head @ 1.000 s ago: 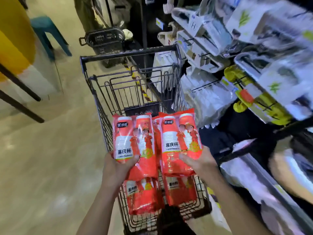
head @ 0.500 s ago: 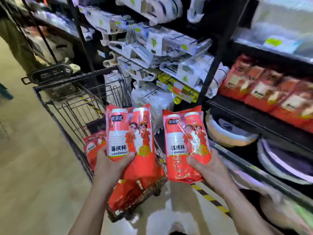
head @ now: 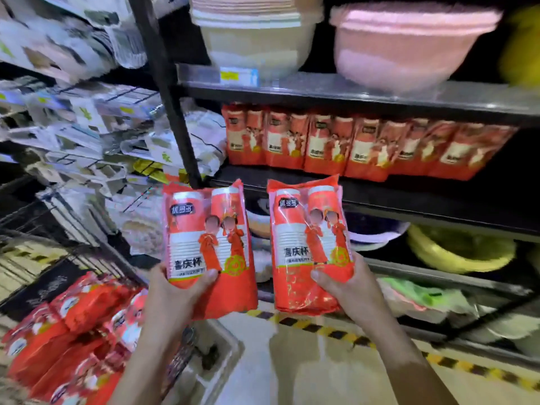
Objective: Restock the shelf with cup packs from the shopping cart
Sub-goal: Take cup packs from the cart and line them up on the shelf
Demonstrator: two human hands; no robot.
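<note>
I hold two red cup packs upright in front of the shelving. My left hand (head: 172,296) grips the left cup pack (head: 204,229) near its bottom, thumb across the front. My right hand (head: 347,290) grips the right cup pack (head: 306,229) the same way. Straight ahead, a dark shelf (head: 380,197) carries a row of several matching red cup packs (head: 350,144) standing side by side. The shopping cart (head: 73,258) is at lower left with more red cup packs (head: 73,331) piled inside.
Stacked cream bowls (head: 257,36) and pink basins (head: 409,42) sit on the upper shelf. A black upright post (head: 166,92) divides these shelves from racks of white packaged goods (head: 73,118) on the left. Lower shelves hold a yellow basin (head: 455,252). Yellow-black tape (head: 336,331) marks the floor.
My view has swung right and up from the cart toward the shelf. Both packs have risen and come closer to the row of red packs; the cart now lies at lower left.
</note>
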